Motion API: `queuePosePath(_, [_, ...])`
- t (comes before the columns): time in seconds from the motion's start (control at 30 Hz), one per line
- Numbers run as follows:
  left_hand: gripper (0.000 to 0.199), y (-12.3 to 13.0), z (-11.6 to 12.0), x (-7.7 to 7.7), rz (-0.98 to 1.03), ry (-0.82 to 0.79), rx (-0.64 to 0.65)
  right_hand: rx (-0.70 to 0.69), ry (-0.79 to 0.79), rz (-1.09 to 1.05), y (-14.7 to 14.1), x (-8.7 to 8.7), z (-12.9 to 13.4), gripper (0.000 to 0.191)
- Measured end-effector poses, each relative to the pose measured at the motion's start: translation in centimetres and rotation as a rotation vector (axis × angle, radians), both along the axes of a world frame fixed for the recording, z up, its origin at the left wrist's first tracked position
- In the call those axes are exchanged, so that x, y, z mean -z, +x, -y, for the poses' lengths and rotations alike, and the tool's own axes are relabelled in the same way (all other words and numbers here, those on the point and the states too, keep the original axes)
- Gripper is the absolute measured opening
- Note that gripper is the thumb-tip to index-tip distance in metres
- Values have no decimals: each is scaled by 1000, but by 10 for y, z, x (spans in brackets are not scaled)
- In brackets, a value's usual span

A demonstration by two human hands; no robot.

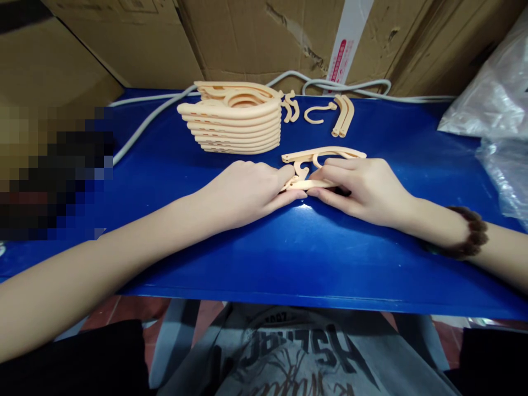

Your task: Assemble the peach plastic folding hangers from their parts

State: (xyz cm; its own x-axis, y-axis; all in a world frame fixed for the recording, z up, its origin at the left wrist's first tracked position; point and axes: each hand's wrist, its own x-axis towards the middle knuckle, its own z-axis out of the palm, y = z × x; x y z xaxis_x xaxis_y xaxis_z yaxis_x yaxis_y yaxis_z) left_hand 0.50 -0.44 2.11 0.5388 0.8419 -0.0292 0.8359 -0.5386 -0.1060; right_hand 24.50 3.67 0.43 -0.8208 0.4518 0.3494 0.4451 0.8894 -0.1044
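Note:
Both hands grip one cream plastic folding hanger (pixel 340 150) just above the blue table. My left hand (pixel 251 190) pinches its left end between thumb and fingers. On the other side, my right hand (pixel 363 190) closes round its lower bar, with a dark beaded bracelet at the wrist. Fingers cover part of the hanger's middle and its joint. Behind my left hand stands a stack of cream folded hangers (pixel 235 124). To the right of the stack lie small curved pieces (pixel 291 107), a loose hook (pixel 315 115) and a pair of curved arms (pixel 342 116).
The blue table (pixel 264 264) has its front edge close to my body. Cardboard boxes (pixel 264 41) line the back. A white cable (pixel 148 121) runs along the rear and left. Clear plastic bags (pixel 489 91) stand at the right; the far left is blurred out.

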Motion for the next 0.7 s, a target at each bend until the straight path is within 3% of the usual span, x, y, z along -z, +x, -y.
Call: queuePosePath(0.7, [43,1,2,-3,-15,19,12,-45,-35,30,0,-2,-3,30])
